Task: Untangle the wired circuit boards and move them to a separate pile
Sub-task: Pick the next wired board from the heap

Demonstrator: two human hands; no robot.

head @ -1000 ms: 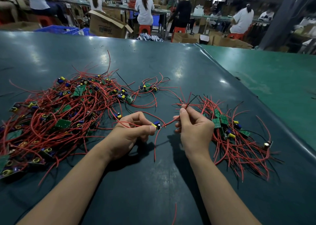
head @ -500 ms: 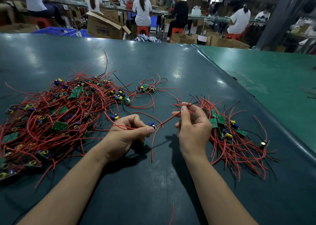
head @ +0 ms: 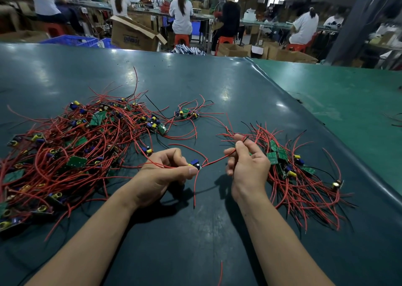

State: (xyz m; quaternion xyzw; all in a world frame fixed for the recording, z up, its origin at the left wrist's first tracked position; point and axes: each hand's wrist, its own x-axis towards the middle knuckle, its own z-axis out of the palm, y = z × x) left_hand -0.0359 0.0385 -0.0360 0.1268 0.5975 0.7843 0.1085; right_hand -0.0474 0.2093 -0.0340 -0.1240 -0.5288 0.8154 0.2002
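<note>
1. Big tangled pile of wired boards sits on the table toward its left edge, spreading almost to the near-left corner.
2. A small stray cluster lies just right of that pile, farther back.
3. Sorted pile lies right of centre, near the table's right edge.
4. Between the piles: left hand and right hand, side by side, above the table.
5. One board sits at the left fingers; its wire runs right to the right hand.
6. A loose wire end lies at the near edge, between the forearms.
7. Behind the far edge: an open carton, then seated workers.
</note>
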